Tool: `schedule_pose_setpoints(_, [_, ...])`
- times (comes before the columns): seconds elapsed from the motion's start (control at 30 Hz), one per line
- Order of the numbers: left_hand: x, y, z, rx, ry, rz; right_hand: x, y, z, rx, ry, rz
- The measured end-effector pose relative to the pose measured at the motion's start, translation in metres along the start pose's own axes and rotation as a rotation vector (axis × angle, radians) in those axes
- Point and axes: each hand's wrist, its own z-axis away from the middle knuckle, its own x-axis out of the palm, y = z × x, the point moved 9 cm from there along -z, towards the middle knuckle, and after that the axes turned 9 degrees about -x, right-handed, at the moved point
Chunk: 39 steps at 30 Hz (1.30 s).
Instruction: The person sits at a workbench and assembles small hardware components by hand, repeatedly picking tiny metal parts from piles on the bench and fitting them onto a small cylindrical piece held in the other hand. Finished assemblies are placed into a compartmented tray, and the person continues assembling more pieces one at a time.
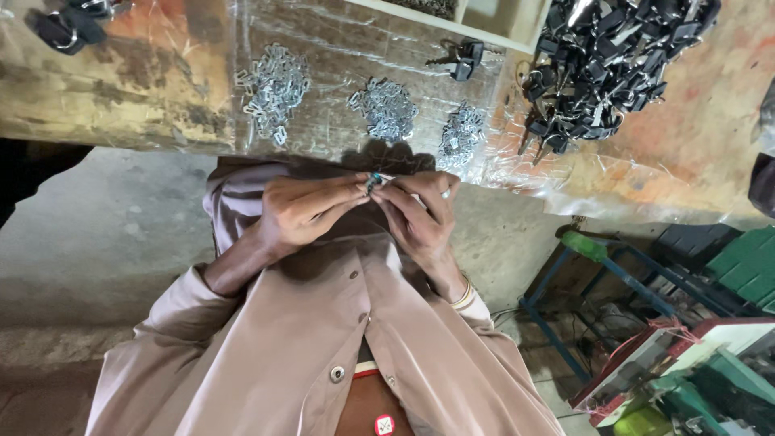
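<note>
Your left hand (303, 211) and right hand (420, 214) meet close to your chest, both grips pinched together on a small dark key part (373, 182). Just beyond lie three heaps of small metal pieces (386, 107) on the plastic-covered surface (161, 81), with a pile of black-headed keys (601, 60) further right.

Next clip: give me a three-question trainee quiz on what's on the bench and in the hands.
1. How many separate heaps of small silvery metal pieces lie on the plastic-covered bench?
2. True or false: the left hand rests flat on the bench.
3. The big pile of black-headed keys lies at which side of the picture: A left, B right?

Key: 1. Three. 2. False; both hands pinch a small dark part, right hand included. 3. B.
</note>
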Motion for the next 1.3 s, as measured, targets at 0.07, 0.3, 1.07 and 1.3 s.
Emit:
schedule_pose_setpoints(0.07, [0.007,-0.002,0.002,-0.014,-0.039,0.066,-0.004,0.004,0.012,0.006,0.000,-0.092])
schedule_pose_setpoints(0.3, [0.018,-0.025,0.009,-0.254,-0.042,0.240,-0.038,0.029,0.014,0.150,0.060,0.289])
schedule_pose_setpoints(1.07, [-0.022,-0.040,0.002,-0.292,0.117,0.285,0.024,0.013,-0.026,0.317,0.122,-0.403])
schedule_pose_setpoints(1.3, [-0.030,-0.023,0.001,-0.093,0.142,0.006,0.028,0.003,-0.035,0.211,-0.015,-0.260])
